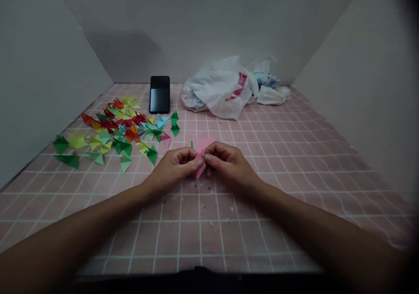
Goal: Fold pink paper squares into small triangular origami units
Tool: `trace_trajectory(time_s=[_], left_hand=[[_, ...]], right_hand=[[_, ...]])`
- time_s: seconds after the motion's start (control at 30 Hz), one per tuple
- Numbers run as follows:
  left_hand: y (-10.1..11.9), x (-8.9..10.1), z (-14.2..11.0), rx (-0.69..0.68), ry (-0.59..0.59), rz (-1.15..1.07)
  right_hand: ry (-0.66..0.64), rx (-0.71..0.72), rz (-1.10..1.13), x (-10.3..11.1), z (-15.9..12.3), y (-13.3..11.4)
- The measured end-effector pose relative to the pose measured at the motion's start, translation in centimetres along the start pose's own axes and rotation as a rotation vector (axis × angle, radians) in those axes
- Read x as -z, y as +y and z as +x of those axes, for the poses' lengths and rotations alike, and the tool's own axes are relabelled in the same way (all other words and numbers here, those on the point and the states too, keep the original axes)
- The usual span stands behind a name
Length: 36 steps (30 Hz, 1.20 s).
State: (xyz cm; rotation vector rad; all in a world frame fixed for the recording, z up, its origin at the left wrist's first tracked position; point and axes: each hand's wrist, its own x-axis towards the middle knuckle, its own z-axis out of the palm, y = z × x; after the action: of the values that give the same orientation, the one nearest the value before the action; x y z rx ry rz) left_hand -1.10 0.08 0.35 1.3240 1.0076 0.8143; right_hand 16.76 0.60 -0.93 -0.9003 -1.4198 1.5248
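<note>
- At the centre of the work surface, a pink paper piece [202, 148] sits between both hands, with its pointed lower end showing below the fingers. The fingers hide its middle, so the fold there cannot be determined.
- Left hand [173, 168]: closed in a pinch, gripping the left side of the pink paper piece between thumb and curled fingers.
- Right hand [229, 165]: closed in a matching pinch on the right side of the same piece. The fingertips of both hands lie close together at the paper.
- Green paper sliver [191, 144]: shows just beside the upper left edge of the pink paper piece. Whether it is attached cannot be determined.
- Paper crumbs [196, 187]: small pale bits lie on the mat below the hands.
- Folded paper triangles [111, 128]: a loose, multicoloured pile of green, yellow, red, orange, blue and pink units lies ahead and to the left of the left hand.
- Black smartphone [159, 94]: stands upright at the far edge, just behind the pile.
- White plastic bag [219, 89]: lies crumpled at the far edge, right of the smartphone, with blue material [266, 81] beside it.
- Pink grid mat [294, 176]: covers the work surface, bounded by grey walls [49, 76].
</note>
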Motion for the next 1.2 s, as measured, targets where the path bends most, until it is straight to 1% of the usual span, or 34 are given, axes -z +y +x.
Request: trace_trajectory(time_s=[0.17,0.27,0.37,0.47,0.53,0.73,0.83,1.03,1.2], left_hand=[[-0.38,0.35,0.25,0.031,-0.038,-0.006],[-0.51,0.47,0.36,0.042,-0.062,-0.015],[-0.32,0.4,0.33,0.008,-0.06,-0.006],[-0.06,0.34,0.22,-0.03,-0.023,0.043],[-0.02,0.43,0.18,-0.04,-0.009,0.087],[-0.11,0.88,0.14,-0.051,-0.029,0.183],[-0.01,0.87,0.12,-0.045,-0.036,0.182],[-0.06,0.55,0.02,-0.054,-0.065,0.162],[0.13,0.51,-0.08,-0.127,-0.051,0.269]], right_hand=[[-0.011,-0.042,0.027,0.2,0.1,-0.06],[-0.009,-0.067,-0.004,0.12,0.07,-0.41],[0.056,-0.067,-0.063,-0.13,0.0,-0.68],[0.1,-0.056,-0.082,-0.31,-0.07,-0.67],[0.078,-0.068,-0.064,-0.29,-0.09,-0.57],[0.013,-0.082,-0.015,0.0,-0.09,-0.48],[-0.005,-0.081,-0.02,0.03,-0.07,-0.5],[0.01,-0.077,-0.071,-0.14,-0.23,-0.64],[-0.036,-0.052,-0.075,-0.1,-0.28,-0.75]])
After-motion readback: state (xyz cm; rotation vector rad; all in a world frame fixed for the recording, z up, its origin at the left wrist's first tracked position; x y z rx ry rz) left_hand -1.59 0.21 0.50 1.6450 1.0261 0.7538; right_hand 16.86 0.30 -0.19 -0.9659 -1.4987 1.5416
